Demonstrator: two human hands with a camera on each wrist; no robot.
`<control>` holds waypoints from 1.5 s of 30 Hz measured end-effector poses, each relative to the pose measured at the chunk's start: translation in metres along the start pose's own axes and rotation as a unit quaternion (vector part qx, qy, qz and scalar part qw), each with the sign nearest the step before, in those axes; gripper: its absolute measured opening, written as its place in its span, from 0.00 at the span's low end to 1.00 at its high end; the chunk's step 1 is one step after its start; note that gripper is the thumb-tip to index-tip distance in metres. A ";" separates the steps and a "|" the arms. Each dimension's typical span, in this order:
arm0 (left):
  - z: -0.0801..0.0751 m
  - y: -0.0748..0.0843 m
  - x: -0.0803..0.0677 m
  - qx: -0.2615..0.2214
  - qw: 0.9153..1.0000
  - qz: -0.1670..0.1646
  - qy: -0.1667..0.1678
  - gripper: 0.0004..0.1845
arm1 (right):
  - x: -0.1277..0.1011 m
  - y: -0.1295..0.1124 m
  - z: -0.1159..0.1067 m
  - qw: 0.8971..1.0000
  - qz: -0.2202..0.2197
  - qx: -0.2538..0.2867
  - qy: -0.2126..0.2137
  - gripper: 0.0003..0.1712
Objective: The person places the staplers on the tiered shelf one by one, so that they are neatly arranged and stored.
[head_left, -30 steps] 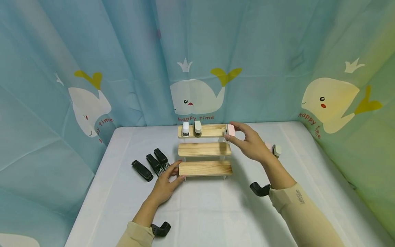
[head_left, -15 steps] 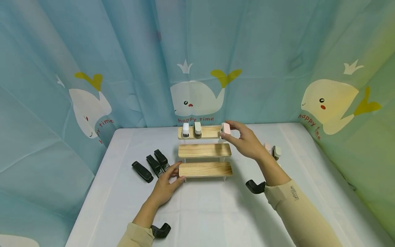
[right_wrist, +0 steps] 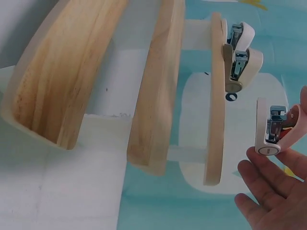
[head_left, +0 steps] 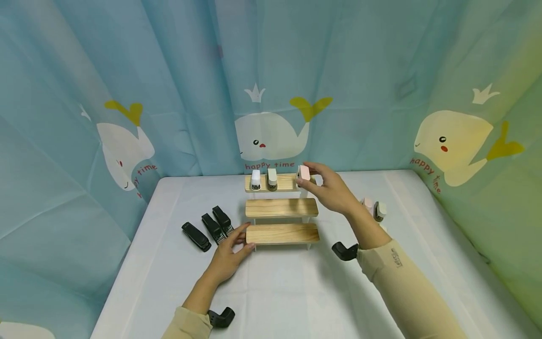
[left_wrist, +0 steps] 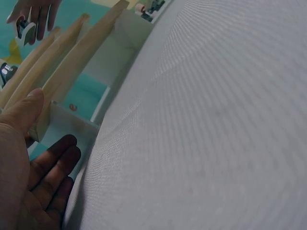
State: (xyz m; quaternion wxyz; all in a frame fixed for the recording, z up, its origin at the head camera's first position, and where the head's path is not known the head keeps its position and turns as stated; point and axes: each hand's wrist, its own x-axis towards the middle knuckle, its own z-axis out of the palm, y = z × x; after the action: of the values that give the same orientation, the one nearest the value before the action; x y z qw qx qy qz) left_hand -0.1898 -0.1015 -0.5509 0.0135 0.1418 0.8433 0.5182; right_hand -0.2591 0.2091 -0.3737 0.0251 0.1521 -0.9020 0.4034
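Right hand: the right hand (head_left: 332, 190) pinched a small pink stapler (head_left: 304, 173) between thumb and fingers, holding it just above the right end of the top shelf (head_left: 288, 182).
Left hand: the left hand (head_left: 230, 249) lay with fingers straight and relaxed, its fingertips touching the left end of the bottom shelf (head_left: 282, 233).
Top shelf: a white stapler (head_left: 256, 179) and a beige stapler (head_left: 272, 178) stood side by side.
Table: three black staplers (head_left: 209, 228) lay left of the wooden rack.
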 end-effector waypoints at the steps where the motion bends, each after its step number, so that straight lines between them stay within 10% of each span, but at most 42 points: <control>1: 0.000 0.000 0.000 0.001 1.000 0.001 -0.001 0.33 | 0.001 0.000 0.000 1.000 -0.003 0.002 -0.002 0.37; 45: -0.001 0.003 0.000 0.002 1.000 -0.010 -0.003 0.35 | 0.029 0.006 0.031 0.998 -0.031 0.014 -0.055 0.39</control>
State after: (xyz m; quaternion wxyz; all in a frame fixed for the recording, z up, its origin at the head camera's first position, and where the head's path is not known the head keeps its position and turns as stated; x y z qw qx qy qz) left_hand -0.1891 -0.1008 -0.5480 0.0211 0.1355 0.8457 0.5158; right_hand -0.2863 0.1828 -0.3937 -0.0147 0.2021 -0.8910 0.4062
